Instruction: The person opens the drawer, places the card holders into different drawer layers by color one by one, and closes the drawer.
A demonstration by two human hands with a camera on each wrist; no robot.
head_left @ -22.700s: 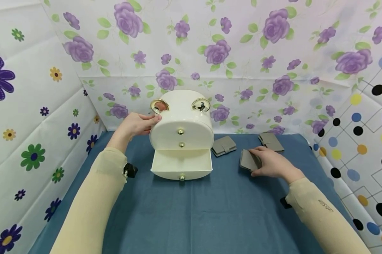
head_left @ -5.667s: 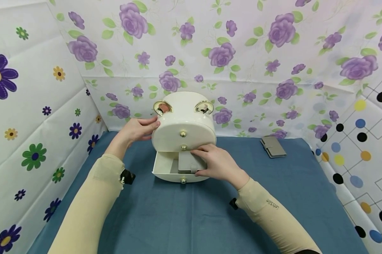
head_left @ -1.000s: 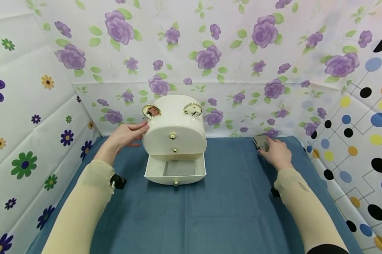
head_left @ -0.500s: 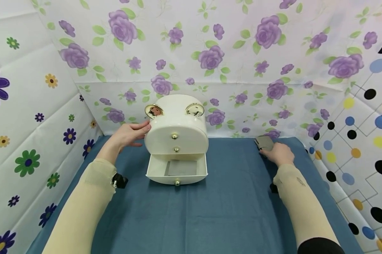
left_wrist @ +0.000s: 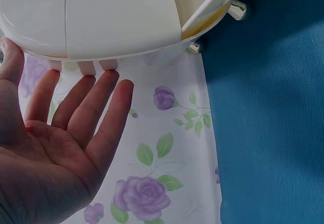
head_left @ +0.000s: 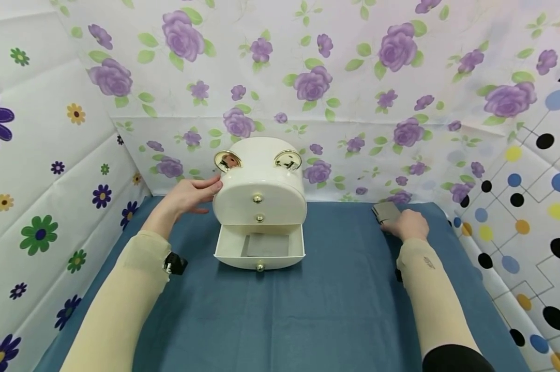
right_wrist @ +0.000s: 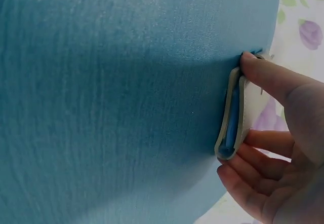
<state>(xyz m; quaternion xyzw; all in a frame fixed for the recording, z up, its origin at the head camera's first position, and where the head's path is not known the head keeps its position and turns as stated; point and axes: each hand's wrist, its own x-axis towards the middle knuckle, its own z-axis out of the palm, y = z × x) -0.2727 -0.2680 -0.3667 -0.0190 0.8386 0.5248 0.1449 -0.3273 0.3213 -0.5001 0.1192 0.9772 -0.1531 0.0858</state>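
Observation:
A white storage box (head_left: 259,204) with gold knobs and two round gold-rimmed ears stands on the cloth. Its bottom drawer (head_left: 224,247) is pulled out, and a grey wallet (head_left: 267,245) lies flat inside. My left hand (head_left: 186,199) touches the box's left side. In the left wrist view, the nearly straight fingers (left_wrist: 81,110) of that hand rest their tips against the white shell. At the back right, my right hand (head_left: 407,226) pinches another grey wallet (head_left: 386,212). The right wrist view shows this wallet (right_wrist: 233,115) end-on between thumb and fingers, with blue inside its fold.
A blue cloth (head_left: 326,310) covers the table. Floral sheeting (head_left: 280,77) hangs close behind the box, and patterned sheets flank the left and right sides. The drawer juts out toward the front.
Earlier, two more wallets lay right of the box; one was later lowered into the drawer by my right hand. That hand has since moved to the back-right wallet. The left stays at the box.

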